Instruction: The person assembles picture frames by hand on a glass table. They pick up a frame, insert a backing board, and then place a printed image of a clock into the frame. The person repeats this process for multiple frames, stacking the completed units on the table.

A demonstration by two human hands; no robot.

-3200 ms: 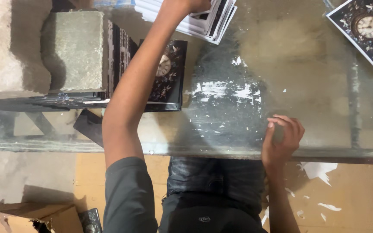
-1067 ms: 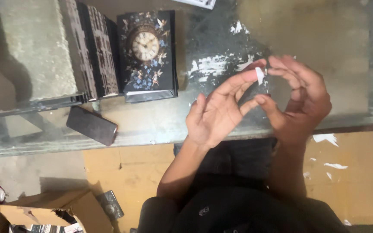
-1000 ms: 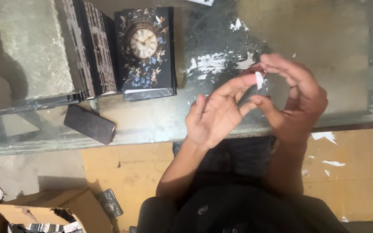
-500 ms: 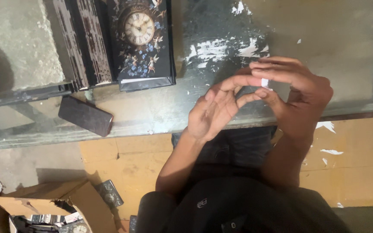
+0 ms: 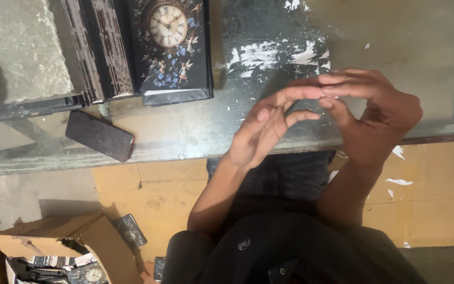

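Hands (image 5: 321,113) lower now, fingertips meeting, scuffed glass table (image 5: 405,37)

I note a clock box (image 5: 173,50) at eleven o'clock on the glass table (image 5: 405,37), a phone (image 5: 100,135) at nine, and a carton (image 5: 64,247) at seven.

The left hand (image 5: 261,129) and right hand (image 5: 374,113) meet fingertip to fingertip above the counter's (image 5: 405,37) near edge. A clock-faced black box (image 5: 172,47) stands near the far edge, and a dark phone (image 5: 100,135) lies by the near edge.
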